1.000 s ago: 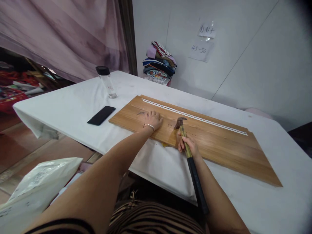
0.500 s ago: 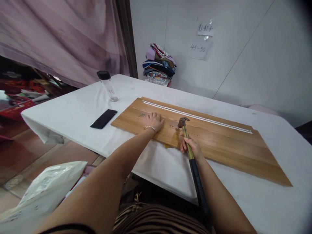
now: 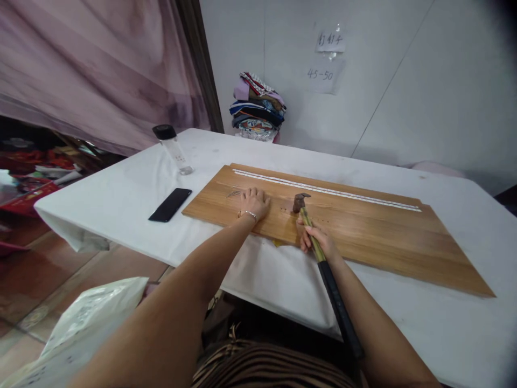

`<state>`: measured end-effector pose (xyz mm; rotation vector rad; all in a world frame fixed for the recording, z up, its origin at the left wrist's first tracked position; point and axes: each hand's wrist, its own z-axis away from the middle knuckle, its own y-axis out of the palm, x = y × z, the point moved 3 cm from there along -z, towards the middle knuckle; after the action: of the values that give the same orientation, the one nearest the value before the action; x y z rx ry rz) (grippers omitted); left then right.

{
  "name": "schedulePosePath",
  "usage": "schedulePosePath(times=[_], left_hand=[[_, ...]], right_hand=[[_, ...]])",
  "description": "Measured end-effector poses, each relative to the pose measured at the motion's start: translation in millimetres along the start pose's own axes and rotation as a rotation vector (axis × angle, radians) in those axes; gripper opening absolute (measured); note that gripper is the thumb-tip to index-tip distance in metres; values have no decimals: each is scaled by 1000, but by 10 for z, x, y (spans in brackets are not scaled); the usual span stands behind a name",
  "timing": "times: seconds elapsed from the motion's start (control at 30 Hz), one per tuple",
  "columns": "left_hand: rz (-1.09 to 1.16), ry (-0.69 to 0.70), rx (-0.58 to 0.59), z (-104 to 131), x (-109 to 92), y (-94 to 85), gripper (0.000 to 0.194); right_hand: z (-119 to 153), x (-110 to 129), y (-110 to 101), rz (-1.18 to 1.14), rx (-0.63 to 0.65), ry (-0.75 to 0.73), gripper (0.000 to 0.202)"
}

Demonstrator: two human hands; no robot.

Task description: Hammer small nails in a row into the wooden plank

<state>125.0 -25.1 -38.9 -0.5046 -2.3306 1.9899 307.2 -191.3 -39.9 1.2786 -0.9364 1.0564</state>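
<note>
My right hand [image 3: 317,238] is wrapped round the handle of a claw hammer [image 3: 319,248], close below its rusty head. That head is over the wooden board [image 3: 383,242], near a row of small dark nail marks. My left hand [image 3: 255,203] rests on the board with its fingers spread, a bracelet at the wrist. Just left of its fingertips lie several thin nails [image 3: 234,192]. Two pale measuring strips [image 3: 327,189] run along the far side of the board.
The board lies on a white-covered table [image 3: 121,188]. Left of it are a black phone [image 3: 170,205] and a clear bottle [image 3: 176,152] with a dark lid. Folded clothes [image 3: 258,108] are stacked by the wall. A white bag [image 3: 86,318] stands at the lower left.
The camera view has shifted slightly. My left hand stays on the board, and my right hand keeps its hold on the hammer in nearly the same place.
</note>
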Motion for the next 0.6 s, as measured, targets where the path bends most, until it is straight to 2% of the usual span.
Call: schedulePosePath(times=[0.37,0.5,0.6], left_hand=[[55,-38,21,-2,57,-74,38],[157,-101,11,-35,129,-92,38],[304,-128,-42,-59,192,-68,38]], right_hand=[[-3,-39,-11,-28,7,-16,39],[0,-38,-20,-32,-7,-18,37],[1,-42,-24,-30,8,1,36]])
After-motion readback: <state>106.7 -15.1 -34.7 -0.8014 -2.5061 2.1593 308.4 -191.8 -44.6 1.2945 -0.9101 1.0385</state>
